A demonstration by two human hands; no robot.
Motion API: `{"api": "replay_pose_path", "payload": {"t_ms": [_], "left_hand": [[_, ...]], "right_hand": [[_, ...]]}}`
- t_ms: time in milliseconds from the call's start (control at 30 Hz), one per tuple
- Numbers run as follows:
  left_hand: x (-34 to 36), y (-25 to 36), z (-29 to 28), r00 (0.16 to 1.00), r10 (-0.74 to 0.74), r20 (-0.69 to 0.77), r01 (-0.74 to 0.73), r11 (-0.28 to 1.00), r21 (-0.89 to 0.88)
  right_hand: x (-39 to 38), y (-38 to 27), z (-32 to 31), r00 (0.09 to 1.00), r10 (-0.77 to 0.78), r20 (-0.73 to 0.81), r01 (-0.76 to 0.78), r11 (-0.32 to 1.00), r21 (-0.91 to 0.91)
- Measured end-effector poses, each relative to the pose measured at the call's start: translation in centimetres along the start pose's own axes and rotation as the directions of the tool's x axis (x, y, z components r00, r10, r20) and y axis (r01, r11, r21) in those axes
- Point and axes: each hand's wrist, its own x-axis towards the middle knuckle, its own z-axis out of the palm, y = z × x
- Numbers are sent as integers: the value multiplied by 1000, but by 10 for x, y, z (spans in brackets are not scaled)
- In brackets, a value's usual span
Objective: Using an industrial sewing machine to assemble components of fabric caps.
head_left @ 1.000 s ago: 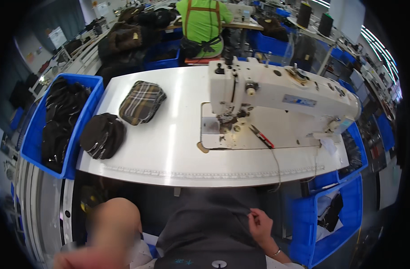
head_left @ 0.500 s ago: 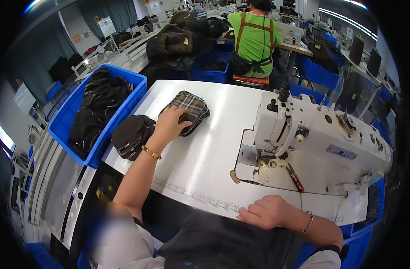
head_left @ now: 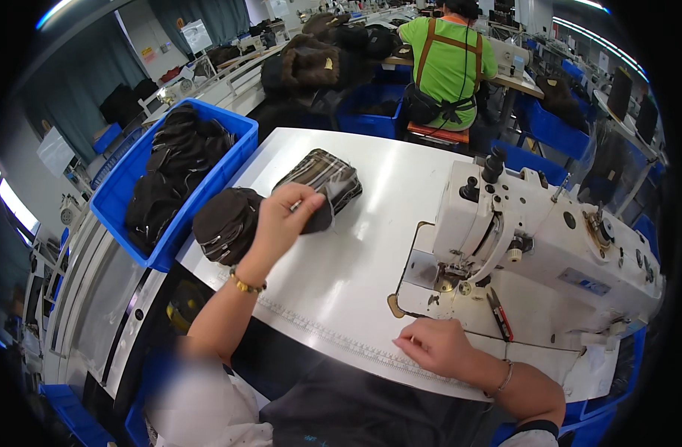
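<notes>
On the white table lies a stack of plaid fabric pieces (head_left: 322,170). At the stack's near right side, my left hand (head_left: 281,220) pinches the edge of one plaid fabric piece (head_left: 342,196) between thumb and fingers, and that piece is raised and bent off the stack. Beside my left wrist sits a pile of dark brown fabric pieces (head_left: 228,223) with pale edges. My right hand (head_left: 439,346) hovers near the table's front edge, by the printed ruler, its fingers curled and pressed together with nothing seen in them.
A white sewing machine (head_left: 535,223) stands on the right of the table (head_left: 356,279). Red-and-black thread snips (head_left: 499,316) lie beside its needle plate. At the left is a blue bin (head_left: 245,141) full of dark fabric pieces. A person in green (head_left: 445,74) sits farther back.
My left hand has closed on a plaid piece and peeled its edge up from the stack. My right hand has risen slightly from the table's edge. The whole view has shifted a little.
</notes>
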Motion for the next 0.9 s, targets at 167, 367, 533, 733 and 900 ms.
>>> {"api": "replay_pose_path", "payload": {"t_ms": [167, 367, 533, 733, 900], "left_hand": [[-93, 63, 54, 786, 170, 594, -289, 951, 111], [-132, 67, 70, 722, 141, 677, -416, 871, 262], [-79, 36, -2, 925, 152, 347, -322, 799, 508], [-44, -57, -182, 814, -363, -453, 549, 230, 803], [-41, -71, -173, 818, -410, -403, 563, 435, 702]], "right_hand": [[4, 0, -2, 788, 581, 203, -539, 493, 682], [11, -2, 6, 740, 663, 114, -586, 551, 594], [-1, 8, 4, 757, 651, 56, -534, 568, 626], [4, 16, 7, 809, 563, 167, -540, 602, 588], [-5, 13, 0, 825, 559, 84, -502, 655, 565]]}}
